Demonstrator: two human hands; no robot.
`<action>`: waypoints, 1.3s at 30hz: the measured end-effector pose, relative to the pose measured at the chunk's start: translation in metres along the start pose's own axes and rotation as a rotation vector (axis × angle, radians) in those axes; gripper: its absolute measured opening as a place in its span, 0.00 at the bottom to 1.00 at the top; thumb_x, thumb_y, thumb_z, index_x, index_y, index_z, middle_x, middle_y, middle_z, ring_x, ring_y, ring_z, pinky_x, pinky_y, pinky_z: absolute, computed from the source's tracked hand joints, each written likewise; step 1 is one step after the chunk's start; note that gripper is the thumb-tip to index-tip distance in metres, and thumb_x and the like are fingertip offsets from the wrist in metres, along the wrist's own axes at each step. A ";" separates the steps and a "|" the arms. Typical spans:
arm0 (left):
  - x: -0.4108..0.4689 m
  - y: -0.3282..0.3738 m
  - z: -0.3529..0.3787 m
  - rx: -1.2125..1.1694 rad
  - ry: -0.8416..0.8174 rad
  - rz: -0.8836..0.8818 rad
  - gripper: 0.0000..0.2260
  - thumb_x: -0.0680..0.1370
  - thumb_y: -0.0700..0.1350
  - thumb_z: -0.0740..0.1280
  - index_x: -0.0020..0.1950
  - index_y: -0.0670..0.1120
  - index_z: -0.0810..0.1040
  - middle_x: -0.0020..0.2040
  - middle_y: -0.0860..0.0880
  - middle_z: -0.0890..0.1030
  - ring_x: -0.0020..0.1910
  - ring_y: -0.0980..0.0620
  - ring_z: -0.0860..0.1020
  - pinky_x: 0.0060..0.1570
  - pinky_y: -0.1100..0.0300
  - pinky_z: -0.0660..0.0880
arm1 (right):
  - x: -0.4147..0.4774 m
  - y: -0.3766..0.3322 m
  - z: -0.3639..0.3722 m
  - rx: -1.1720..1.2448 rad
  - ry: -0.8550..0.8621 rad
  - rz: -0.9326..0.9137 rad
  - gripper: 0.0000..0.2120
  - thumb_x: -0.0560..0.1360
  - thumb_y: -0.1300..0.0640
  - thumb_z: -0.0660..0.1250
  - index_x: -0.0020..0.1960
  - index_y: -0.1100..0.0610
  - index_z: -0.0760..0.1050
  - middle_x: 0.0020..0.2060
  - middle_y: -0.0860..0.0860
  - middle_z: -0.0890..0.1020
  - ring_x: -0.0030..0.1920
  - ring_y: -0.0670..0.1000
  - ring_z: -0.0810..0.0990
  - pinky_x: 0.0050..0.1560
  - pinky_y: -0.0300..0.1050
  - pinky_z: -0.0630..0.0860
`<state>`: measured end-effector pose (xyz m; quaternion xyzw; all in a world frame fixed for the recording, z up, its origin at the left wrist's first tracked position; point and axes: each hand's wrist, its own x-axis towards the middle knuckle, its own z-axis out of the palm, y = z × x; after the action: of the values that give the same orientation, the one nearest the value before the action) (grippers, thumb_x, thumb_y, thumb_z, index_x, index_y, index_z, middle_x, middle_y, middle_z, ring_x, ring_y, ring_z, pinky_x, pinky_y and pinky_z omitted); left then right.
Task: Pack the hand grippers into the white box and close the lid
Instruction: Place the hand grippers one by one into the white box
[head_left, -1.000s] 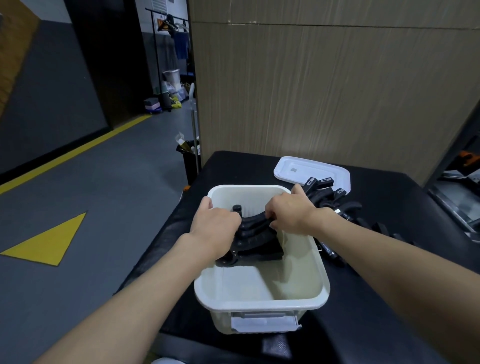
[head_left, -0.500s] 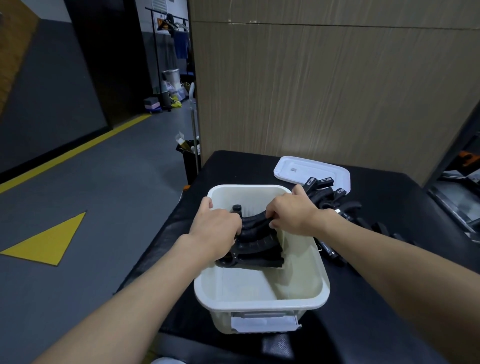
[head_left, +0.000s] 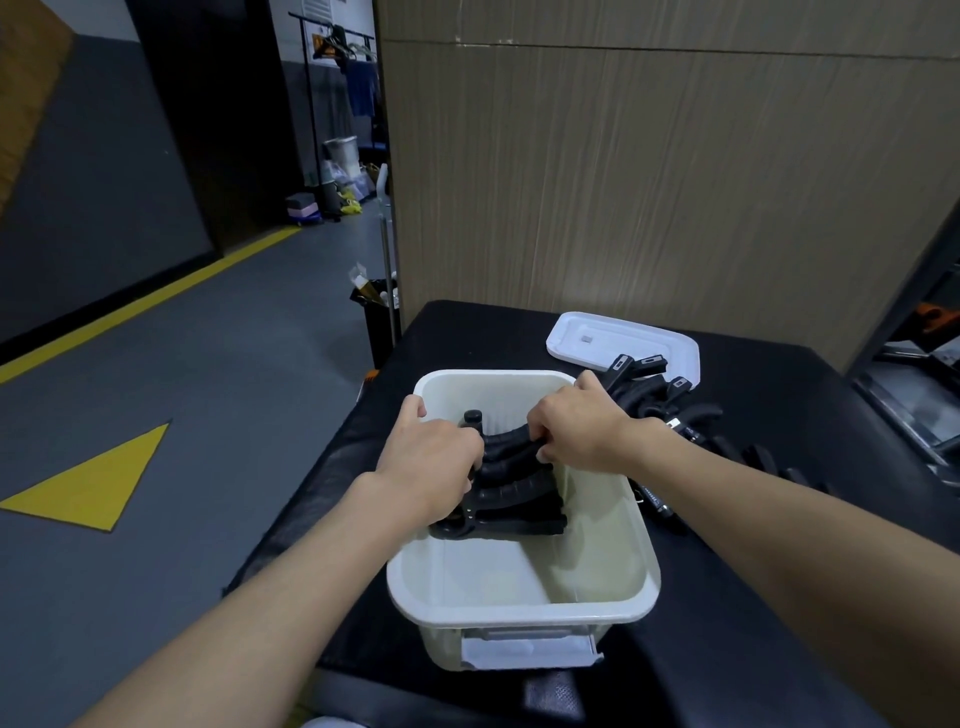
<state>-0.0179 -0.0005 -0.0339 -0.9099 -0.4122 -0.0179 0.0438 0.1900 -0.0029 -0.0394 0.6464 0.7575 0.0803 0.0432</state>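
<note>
No readable text, number or brand anywhere.

- White label (head_left: 524, 652) on near wall of white box (head_left: 519, 616): looks blank, no print to make out.
- Small grey sticker (head_left: 587, 339) on lid (head_left: 623, 332): too small to read.
- Pale plates on handle ends of hand grippers (head_left: 644, 387) beside box: marks too small to read.
- Orange sign (head_left: 321, 49) far back, near clothes rail: blurred, not legible.
- Floor (head_left: 234, 395) markings only: yellow triangle (head_left: 98, 480), yellow line (head_left: 156, 299), both without letters.
</note>
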 end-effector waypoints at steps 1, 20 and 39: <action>0.000 0.001 -0.001 0.004 -0.001 -0.002 0.08 0.78 0.42 0.65 0.55 0.52 0.80 0.38 0.54 0.78 0.52 0.46 0.72 0.62 0.55 0.55 | 0.000 0.001 0.001 0.011 0.004 0.000 0.07 0.72 0.47 0.71 0.48 0.47 0.77 0.44 0.45 0.83 0.45 0.50 0.73 0.50 0.45 0.56; 0.004 -0.004 0.010 0.044 0.076 0.008 0.03 0.77 0.45 0.67 0.48 0.52 0.80 0.33 0.53 0.77 0.40 0.50 0.76 0.58 0.54 0.57 | -0.015 -0.004 -0.011 -0.081 0.182 0.063 0.10 0.77 0.52 0.57 0.41 0.53 0.73 0.37 0.48 0.78 0.44 0.54 0.74 0.51 0.49 0.61; 0.005 -0.002 0.009 -0.025 0.188 -0.042 0.09 0.73 0.36 0.63 0.47 0.50 0.76 0.44 0.51 0.76 0.46 0.48 0.73 0.58 0.52 0.61 | -0.021 -0.027 -0.018 -0.356 -0.095 -0.062 0.16 0.74 0.42 0.68 0.44 0.54 0.68 0.37 0.49 0.74 0.40 0.54 0.73 0.53 0.50 0.60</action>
<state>-0.0162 0.0052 -0.0428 -0.8957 -0.4251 -0.1094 0.0708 0.1645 -0.0291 -0.0270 0.6080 0.7479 0.1811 0.1954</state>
